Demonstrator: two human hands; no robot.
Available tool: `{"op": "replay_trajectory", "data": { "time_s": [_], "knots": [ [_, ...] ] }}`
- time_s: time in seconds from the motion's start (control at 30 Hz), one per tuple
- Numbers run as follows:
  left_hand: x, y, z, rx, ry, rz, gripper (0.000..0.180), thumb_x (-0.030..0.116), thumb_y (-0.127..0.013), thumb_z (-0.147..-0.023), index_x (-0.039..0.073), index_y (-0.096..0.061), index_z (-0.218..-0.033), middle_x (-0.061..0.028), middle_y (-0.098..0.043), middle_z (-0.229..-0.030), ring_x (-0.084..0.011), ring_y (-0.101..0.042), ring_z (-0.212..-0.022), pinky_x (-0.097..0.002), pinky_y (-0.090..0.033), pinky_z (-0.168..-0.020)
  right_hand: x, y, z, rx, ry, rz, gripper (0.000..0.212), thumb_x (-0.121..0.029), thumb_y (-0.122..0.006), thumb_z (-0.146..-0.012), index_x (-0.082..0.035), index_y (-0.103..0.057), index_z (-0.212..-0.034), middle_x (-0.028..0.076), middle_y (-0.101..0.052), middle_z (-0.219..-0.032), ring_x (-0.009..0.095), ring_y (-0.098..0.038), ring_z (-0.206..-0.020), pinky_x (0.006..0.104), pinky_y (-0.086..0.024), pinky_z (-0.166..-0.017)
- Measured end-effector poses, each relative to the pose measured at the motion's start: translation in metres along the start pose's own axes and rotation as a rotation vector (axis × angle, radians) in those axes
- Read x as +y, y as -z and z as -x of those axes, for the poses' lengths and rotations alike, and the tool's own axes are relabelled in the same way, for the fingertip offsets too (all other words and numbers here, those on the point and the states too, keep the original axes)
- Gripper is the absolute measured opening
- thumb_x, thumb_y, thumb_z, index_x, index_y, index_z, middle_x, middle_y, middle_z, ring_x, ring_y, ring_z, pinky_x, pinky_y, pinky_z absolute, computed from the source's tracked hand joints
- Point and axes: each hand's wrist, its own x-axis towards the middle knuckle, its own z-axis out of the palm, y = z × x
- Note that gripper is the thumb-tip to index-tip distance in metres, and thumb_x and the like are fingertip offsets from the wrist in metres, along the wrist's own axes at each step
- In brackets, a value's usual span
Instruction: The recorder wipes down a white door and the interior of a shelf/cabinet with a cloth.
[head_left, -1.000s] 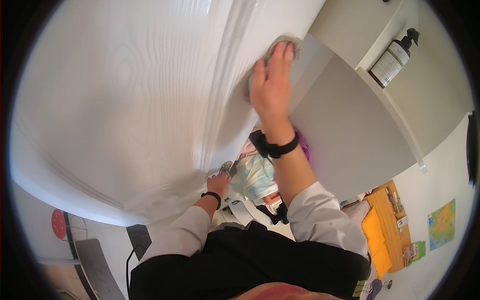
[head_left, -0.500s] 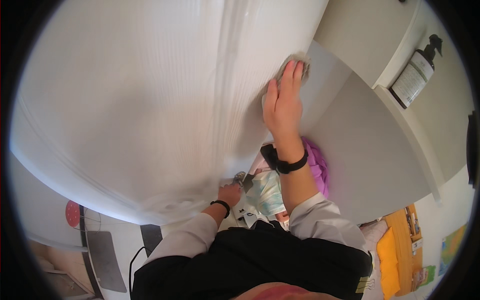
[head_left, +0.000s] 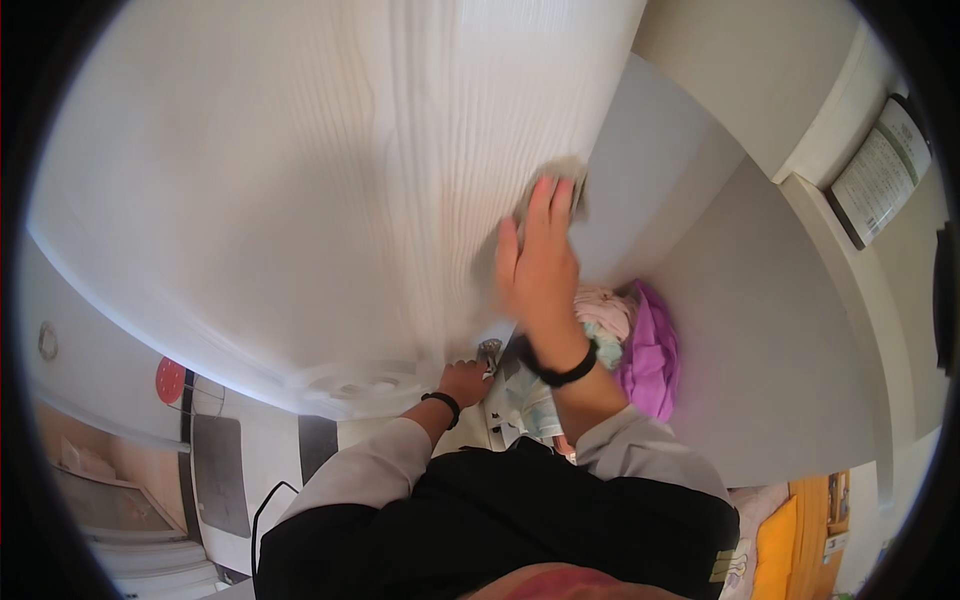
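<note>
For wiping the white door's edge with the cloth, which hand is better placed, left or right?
The right hand, I would judge: its fingers press the greyish cloth against the white door, near the edge. The left hand is lower, at the metallic handle, with no cloth visible.

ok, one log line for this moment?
right hand: flat over grey cloth, against white door | left hand: at metal handle | right side: bottle by shelf

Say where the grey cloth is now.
In the head view, the grey cloth is above and right of centre, under the right hand, by the right edge of the white panel.
</note>
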Motion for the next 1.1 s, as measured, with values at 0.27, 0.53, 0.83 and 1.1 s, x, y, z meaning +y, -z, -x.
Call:
{"op": "replay_trajectory", "data": {
  "time_s": [0.27, 0.53, 0.83, 1.1],
  "knots": [
    [0.006, 0.002, 0.006, 0.012, 0.01, -0.026, 0.043, 0.047, -0.062, -0.093, 0.013, -0.065, -0.118, -0.0119, -0.07, -0.111, -0.0324, -0.065, -0.107, -0.0536, -0.05, -0.087, -0.016, 0.063, -0.155, 0.229, 0.154, -0.057, 0.059, -0.02, -0.06, -0.094, -0.002, -0.045, -0.148, 0.024, -0.043, -0.155, 0.043, -0.069, -0.1, 0.0475, -0.06, -0.076],
    [0.013, 0.149, 0.045, 0.516, -0.36, 0.343, 0.012, 0.017, -0.07, -0.087, 0.006, -0.067, -0.089, -0.0145, -0.065, -0.099, -0.0344, -0.062, -0.104, -0.0428, -0.053, -0.088, 0.012, 0.026, -0.034, -0.066, -0.051, -0.184, 0.067, -0.022, -0.063, -0.095, -0.002, -0.039, -0.155, 0.032, -0.035, -0.158, 0.049, -0.051, -0.134, 0.0466, -0.053, -0.099],
    [0.068, 0.27, 0.057, 1.176, -0.228, -0.103, 0.061, 0.02, -0.078, -0.081, 0.01, -0.06, -0.138, -0.0254, -0.038, -0.157, -0.0517, -0.034, -0.145, -0.0581, -0.037, -0.115, -0.009, 0.057, -0.136, 0.237, 0.184, -0.064, 0.074, -0.031, -0.069, -0.09, -0.002, -0.042, -0.152, 0.027, -0.039, -0.158, 0.046, -0.058, -0.125, 0.0485, -0.056, -0.093],
    [0.063, 0.26, 0.049, 1.056, -0.103, -0.191, 0.075, 0.038, -0.076, -0.083, 0.012, -0.052, -0.15, -0.0307, -0.019, -0.165, -0.0551, -0.02, -0.15, -0.0637, -0.028, -0.118, -0.018, 0.027, -0.025, -0.11, 0.142, -0.071, 0.078, -0.032, -0.068, -0.091, 0.003, -0.036, -0.154, 0.033, -0.032, -0.159, 0.048, -0.056, -0.128, 0.0485, -0.055, -0.096]
  ]
}}
